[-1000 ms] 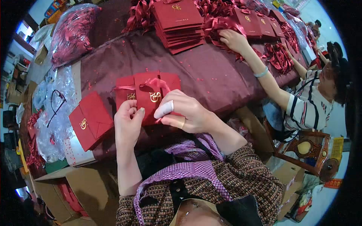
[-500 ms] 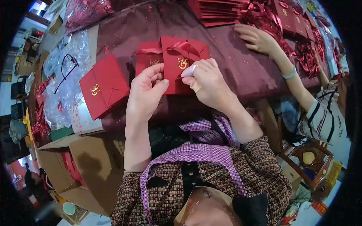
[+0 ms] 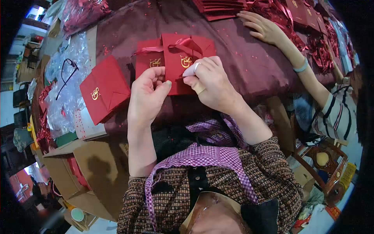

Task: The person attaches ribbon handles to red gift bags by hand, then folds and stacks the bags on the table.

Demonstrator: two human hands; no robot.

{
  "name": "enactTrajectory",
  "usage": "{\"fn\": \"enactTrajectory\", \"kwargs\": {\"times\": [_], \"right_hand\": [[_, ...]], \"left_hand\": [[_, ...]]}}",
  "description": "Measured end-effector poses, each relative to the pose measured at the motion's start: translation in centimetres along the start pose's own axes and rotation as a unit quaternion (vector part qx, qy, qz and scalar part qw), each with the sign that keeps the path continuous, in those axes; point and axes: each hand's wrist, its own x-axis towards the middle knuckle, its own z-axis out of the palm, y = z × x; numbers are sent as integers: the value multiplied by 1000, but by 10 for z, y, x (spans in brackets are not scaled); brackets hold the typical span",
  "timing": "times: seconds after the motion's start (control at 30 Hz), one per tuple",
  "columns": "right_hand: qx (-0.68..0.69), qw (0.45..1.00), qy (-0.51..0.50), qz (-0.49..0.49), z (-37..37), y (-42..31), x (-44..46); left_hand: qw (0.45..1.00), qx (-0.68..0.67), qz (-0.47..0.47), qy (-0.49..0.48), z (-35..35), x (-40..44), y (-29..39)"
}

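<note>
A red gift bag [image 3: 175, 80] with a gold logo and a satin ribbon bow [image 3: 187, 43] lies before me. It overlaps a second red bag [image 3: 146, 62] of the same kind on its left. My left hand [image 3: 150, 93] pinches the front bag's left edge between thumb and fingers. Over the bag's right side, just below the logo, my right hand [image 3: 216, 84] is closed, with white coverings on its thumb and finger. A small dark tip shows at those fingertips, but I cannot make out what it is.
Folded red bags [image 3: 105, 89] lie at the left, beside clear plastic wrapping [image 3: 74, 93] and glasses [image 3: 67, 76]. A co-worker's hand [image 3: 265, 29] touches stacked red bags [image 3: 222, 8] at the back. A cardboard box [image 3: 93, 171] stands below the table's left edge.
The view has shifted slightly. My right fingertips have moved a little left across the front bag, while my left hand keeps its edge. The co-worker's hand sits nearer the stack.
</note>
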Motion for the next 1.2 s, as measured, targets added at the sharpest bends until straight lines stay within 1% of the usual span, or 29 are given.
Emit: {"fn": "enactTrajectory", "kwargs": {"times": [0.1,0.2,0.27,0.3,0.37,0.57,0.63,0.7,0.73,0.8,0.87,0.93,0.97,1.1,1.17,1.2], "right_hand": [[-17,1000,8,-16,0,-3,3],[-34,999,13,-32,0,-3,4],[-39,998,17,-37,-2,-5,6],[-35,999,20,-37,-3,-6,6],[-24,999,24,-36,-3,-7,7],[-46,998,19,-24,-3,-11,9],[-42,999,16,-24,-5,-13,10],[-136,988,6,-72,-9,-18,12],[-135,988,7,-74,-10,-20,13],[-177,977,3,-121,-13,-23,14],[-175,976,12,-131,-13,-22,16],[-114,990,6,-86,-11,-16,16],[-59,996,5,-67,-11,-12,16],[-36,998,12,-58,-14,-16,17],[-91,994,3,-63,-17,-20,17],[-91,994,4,-63,-18,-20,17]], "left_hand": [[1000,7,7,-1,1,-2,3],[995,98,26,4,3,-5,11],[996,83,41,16,6,-7,7],[989,128,61,35,6,-6,5],[988,133,67,30,10,-8,9],[988,113,80,61,20,-12,7],[984,129,100,77,22,-13,5],[982,142,100,78,23,-11,3],[979,152,108,83,24,-11,3],[973,169,131,93,29,-13,6],[973,163,129,97,28,-13,6],[973,164,128,101,29,-13,7],[973,164,129,103,31,-14,8],[974,154,136,98,33,-13,5],[971,156,152,103,33,-12,5],[971,156,152,102,34,-13,6]]}}
